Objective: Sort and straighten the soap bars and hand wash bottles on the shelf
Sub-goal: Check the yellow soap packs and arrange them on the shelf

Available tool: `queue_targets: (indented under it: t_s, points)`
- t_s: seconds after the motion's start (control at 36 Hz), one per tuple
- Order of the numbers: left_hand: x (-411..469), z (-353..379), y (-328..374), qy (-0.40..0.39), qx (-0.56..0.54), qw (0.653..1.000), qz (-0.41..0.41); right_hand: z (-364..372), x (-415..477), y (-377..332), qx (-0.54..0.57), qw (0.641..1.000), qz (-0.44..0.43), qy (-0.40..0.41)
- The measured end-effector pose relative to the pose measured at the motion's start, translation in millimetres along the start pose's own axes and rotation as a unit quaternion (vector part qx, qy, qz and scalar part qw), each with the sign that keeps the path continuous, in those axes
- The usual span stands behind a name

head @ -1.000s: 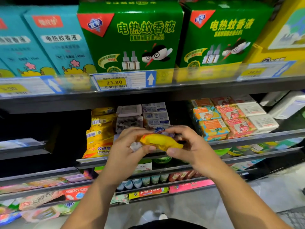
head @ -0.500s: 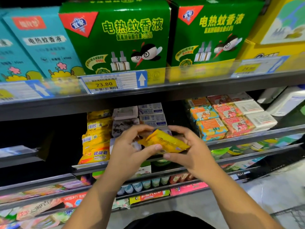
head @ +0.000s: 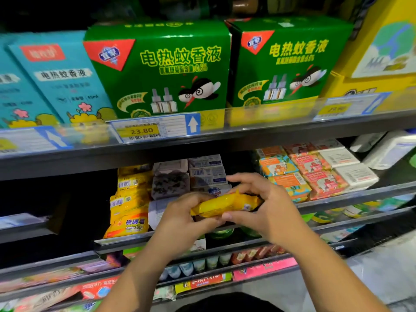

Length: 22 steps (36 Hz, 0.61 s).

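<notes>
A yellow wrapped soap bar (head: pixel 221 204) is held level in front of the middle shelf. My left hand (head: pixel 184 218) grips its left end and my right hand (head: pixel 265 208) grips its right end, fingers curled over the top. Behind them on the shelf stands a row of yellow sulfur soap packs (head: pixel 129 203), then grey and white boxed soap bars (head: pixel 186 174). Orange, pink and white soap boxes (head: pixel 315 170) are stacked to the right.
Green boxes (head: pixel 162 70) and blue boxes (head: pixel 58 79) of mosquito liquid fill the upper shelf, with a 23.80 price tag (head: pixel 155 129) on its rail. White bottles (head: pixel 391 149) stand at the far right. Lower shelves (head: pixel 202 266) hold tubes and flat packs.
The camera view has shifted down and slightly right. Both hands keep hold of the yellow soap bar, which has turned from tilted to nearly level.
</notes>
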<state>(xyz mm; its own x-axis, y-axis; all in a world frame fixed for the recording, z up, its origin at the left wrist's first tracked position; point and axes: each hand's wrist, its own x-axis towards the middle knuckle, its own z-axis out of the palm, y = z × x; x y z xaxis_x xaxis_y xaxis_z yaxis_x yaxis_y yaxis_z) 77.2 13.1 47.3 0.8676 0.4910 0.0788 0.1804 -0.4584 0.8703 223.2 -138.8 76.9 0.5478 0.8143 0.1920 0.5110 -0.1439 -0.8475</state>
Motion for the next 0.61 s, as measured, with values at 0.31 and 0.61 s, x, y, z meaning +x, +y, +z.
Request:
queue_targets:
  t_s: [0.31,0.61]
  points:
    - [10,-10,21,0.040,-0.322,0.918,-0.228,14,12,-1,0.285,0.915,0.282,-0.036]
    - [22,-16,12,0.031,-0.205,0.969,-0.134,-7,29,8,0.363,0.860,0.339,-0.119]
